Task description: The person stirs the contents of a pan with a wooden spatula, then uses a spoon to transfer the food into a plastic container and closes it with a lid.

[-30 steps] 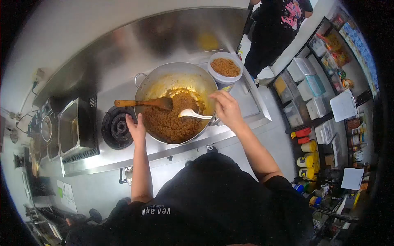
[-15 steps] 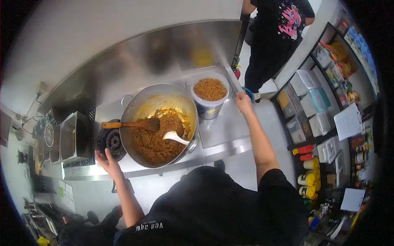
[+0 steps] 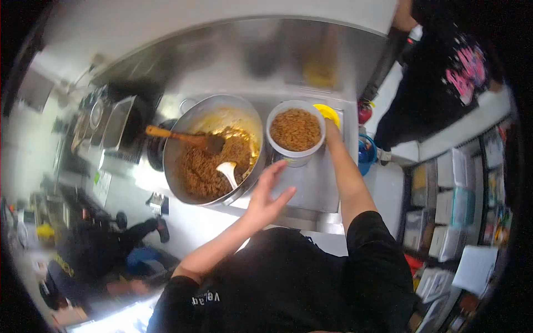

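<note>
A large metal pot (image 3: 179,119) holds a brown, minced-looking food. A wooden spatula (image 3: 177,135) and a white-ended spoon or scoop (image 3: 227,173) rest in it. To the pot's right stands a white bucket (image 3: 297,157), filled near its rim with similar brown food (image 3: 295,130). My left hand (image 3: 266,202) is open in front of the bucket, fingers spread and seemingly holding nothing. On the bucket's far right side is my right hand (image 3: 333,135), its fingers mostly hidden. Close to that hand, behind the bucket, a round yellow thing (image 3: 328,114), perhaps a lid, shows in part.
The steel counter (image 3: 316,191) runs along a steel backsplash (image 3: 255,61). Metal bins (image 3: 119,125) stand at the left. One person (image 3: 422,105) stands at the upper right, another (image 3: 94,255) at the lower left. A blue bucket (image 3: 366,155) and shelves (image 3: 452,205) lie to the right.
My left hand has swung right from beside the pot to the front of the bucket. My right hand has gone from the counter's edge to the bucket's side. The view has shifted.
</note>
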Demonstrator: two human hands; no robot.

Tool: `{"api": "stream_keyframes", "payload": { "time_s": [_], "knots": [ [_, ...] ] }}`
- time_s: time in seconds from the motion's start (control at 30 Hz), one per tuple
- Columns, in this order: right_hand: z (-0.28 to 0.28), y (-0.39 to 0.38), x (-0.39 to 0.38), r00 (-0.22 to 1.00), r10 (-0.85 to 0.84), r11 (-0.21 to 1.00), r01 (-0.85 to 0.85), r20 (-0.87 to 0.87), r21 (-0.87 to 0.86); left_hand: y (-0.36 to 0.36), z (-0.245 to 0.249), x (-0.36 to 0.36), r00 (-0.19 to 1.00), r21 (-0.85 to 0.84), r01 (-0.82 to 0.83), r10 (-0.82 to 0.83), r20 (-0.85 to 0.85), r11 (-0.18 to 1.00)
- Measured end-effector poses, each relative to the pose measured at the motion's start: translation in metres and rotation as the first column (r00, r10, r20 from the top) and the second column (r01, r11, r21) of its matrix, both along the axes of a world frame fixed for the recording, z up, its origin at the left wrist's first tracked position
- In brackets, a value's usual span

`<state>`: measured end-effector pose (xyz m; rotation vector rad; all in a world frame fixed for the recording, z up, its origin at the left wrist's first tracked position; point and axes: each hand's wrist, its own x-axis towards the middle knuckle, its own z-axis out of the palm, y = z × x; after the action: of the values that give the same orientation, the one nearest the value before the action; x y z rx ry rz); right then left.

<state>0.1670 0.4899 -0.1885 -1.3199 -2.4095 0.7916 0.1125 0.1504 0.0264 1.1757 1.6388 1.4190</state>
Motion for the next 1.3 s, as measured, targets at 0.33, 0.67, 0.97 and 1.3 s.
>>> {"api": "stream_keyframes", "payload": {
  "time_s": [0.33, 0.67, 0.97, 1.3],
  "knots": [
    [0.006, 0.104, 0.008, 0.949, -0.032, 0.994, -0.003, -0.314, -0.11, 0.025, -0.06, -0.019, 0.706, -0.332, -0.161, 0.343, 0.62, 0.93],
    [0.173, -0.01, 0.059, 0.923, 0.045, 0.973, -0.127, -0.382, -0.193, 0.102, -0.083, -0.026, 0.564, -0.25, -0.445, 0.486, 0.668, 0.86],
    [0.181, -0.076, 0.134, 0.829, -0.131, 0.883, -0.152, -0.543, -0.444, 0.061, -0.077, 0.012, 0.58, -0.273, -0.528, 0.576, 0.577, 0.805],
    [0.219, -0.18, 0.065, 0.864, 0.499, 0.859, -0.483, -0.067, 0.171, -0.01, -0.058, 0.013, 0.537, -0.298, -0.313, 0.427, 0.728, 0.902]
  ]
}}
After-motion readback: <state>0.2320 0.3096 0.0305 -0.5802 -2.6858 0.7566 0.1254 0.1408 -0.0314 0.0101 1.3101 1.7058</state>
